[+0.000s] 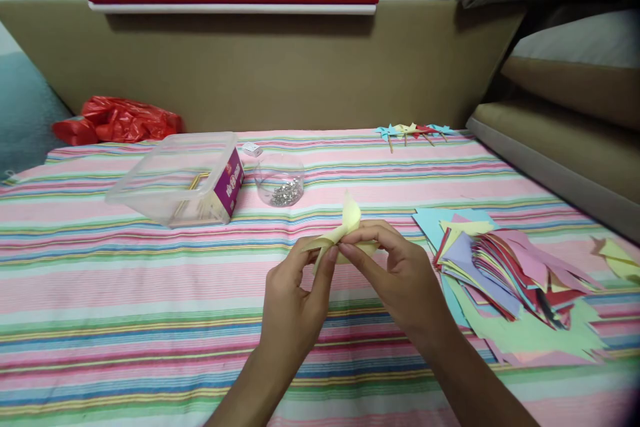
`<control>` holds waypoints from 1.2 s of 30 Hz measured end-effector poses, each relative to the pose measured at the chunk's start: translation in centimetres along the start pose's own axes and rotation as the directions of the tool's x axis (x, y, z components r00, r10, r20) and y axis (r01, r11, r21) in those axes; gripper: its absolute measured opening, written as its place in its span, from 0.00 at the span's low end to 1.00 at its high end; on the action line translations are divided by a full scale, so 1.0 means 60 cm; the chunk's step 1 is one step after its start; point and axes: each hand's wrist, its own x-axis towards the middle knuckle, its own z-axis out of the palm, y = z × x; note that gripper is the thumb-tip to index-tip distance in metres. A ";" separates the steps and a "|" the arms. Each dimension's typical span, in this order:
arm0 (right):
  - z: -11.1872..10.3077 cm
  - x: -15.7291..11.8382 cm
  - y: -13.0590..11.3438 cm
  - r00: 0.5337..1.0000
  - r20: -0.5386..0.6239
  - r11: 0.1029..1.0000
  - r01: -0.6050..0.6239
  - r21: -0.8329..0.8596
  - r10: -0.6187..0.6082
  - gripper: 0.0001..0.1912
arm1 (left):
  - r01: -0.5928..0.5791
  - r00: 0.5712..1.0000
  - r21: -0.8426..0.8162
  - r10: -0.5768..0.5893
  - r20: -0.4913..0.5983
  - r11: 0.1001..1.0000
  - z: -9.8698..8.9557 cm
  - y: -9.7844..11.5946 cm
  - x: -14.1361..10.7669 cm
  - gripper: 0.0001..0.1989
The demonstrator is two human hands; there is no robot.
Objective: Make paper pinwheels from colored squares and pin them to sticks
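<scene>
My left hand [295,303] and right hand [410,280] are closed narrowly, both pinching the curled yellow paper [351,215]; I see it held above the striped cloth [150,320], left of the multicoloured paper pile [500,267].

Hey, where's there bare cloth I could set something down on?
The widest bare patch of striped cloth lies nearer the camera than the plastic box, left of the left hand. Another stretches between the round tub and the small pinwheels. It's crowded right of the right hand, where the paper pile spreads.
</scene>
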 end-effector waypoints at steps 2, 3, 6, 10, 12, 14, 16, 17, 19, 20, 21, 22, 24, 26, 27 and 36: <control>0.004 -0.001 0.002 0.999 -0.038 0.999 -0.027 0.022 0.028 0.03 | -0.023 1.000 0.040 0.024 -0.009 0.999 0.000 -0.001 -0.001 0.08; 0.006 -0.002 0.003 0.997 -0.066 0.997 -0.045 0.056 0.049 0.06 | -0.027 1.000 0.053 0.027 -0.014 0.998 0.000 -0.001 -0.002 0.08; 0.008 -0.002 0.006 0.986 -0.108 0.977 -0.105 0.185 0.126 0.19 | -0.001 1.000 0.055 0.003 -0.021 0.998 0.000 -0.004 -0.004 0.08; 0.001 0.002 0.008 0.988 0.045 0.983 -0.149 0.104 0.145 0.12 | 0.017 1.000 0.093 -0.019 0.016 0.995 -0.009 -0.008 -0.002 0.05; -0.001 0.004 0.010 0.982 0.116 0.987 -0.152 0.043 0.147 0.09 | 0.014 0.997 0.130 -0.023 0.074 0.991 -0.017 -0.010 0.002 0.04; 0.000 0.005 0.014 0.976 0.149 0.985 -0.167 0.045 0.158 0.10 | 0.018 0.991 0.160 -0.039 0.128 0.987 -0.025 -0.011 0.006 0.03; 0.004 0.005 0.019 0.975 0.159 0.983 -0.169 0.068 0.156 0.12 | 0.035 0.987 0.171 -0.062 0.152 0.985 -0.030 -0.009 0.009 0.03; 0.006 0.004 0.022 0.974 0.160 0.982 -0.171 0.074 0.158 0.12 | 0.049 0.985 0.164 -0.075 0.155 0.985 -0.031 -0.007 0.009 0.03; 0.011 0.004 0.026 0.974 0.152 0.979 -0.186 0.088 0.171 0.13 | 0.079 0.981 0.134 -0.101 0.165 0.988 -0.031 -0.002 0.010 0.05; 0.013 0.005 0.028 0.972 0.146 0.975 -0.199 0.101 0.184 0.13 | 0.096 0.978 0.117 -0.115 0.172 0.989 -0.031 0.000 0.009 0.07; 0.015 0.006 0.030 0.971 0.137 0.969 -0.214 0.121 0.197 0.14 | 0.109 0.977 0.104 -0.126 0.173 0.989 -0.032 0.003 0.009 0.09; 0.017 0.008 0.031 0.970 0.124 0.963 -0.227 0.148 0.209 0.15 | 0.119 0.977 0.095 -0.134 0.165 0.988 -0.035 0.005 0.008 0.11; 0.021 0.014 0.029 0.967 0.088 0.940 -0.255 0.227 0.241 0.19 | 0.132 0.984 0.094 -0.141 0.104 0.987 -0.052 0.009 0.009 0.14; 0.026 0.021 0.022 0.958 0.044 0.901 -0.282 0.331 0.284 0.22 | 0.131 0.991 0.110 -0.128 -0.033 0.985 -0.089 0.014 0.015 0.15; 0.028 0.024 0.018 0.952 0.024 0.877 -0.291 0.381 0.306 0.24 | 0.127 0.985 0.130 -0.109 -0.137 0.983 -0.116 0.017 0.021 0.16; 0.001 0.042 0.018 0.891 0.025 0.740 -0.391 0.548 0.453 0.32 | 0.361 0.932 0.654 -0.282 -0.228 0.665 -0.357 -0.006 0.249 0.14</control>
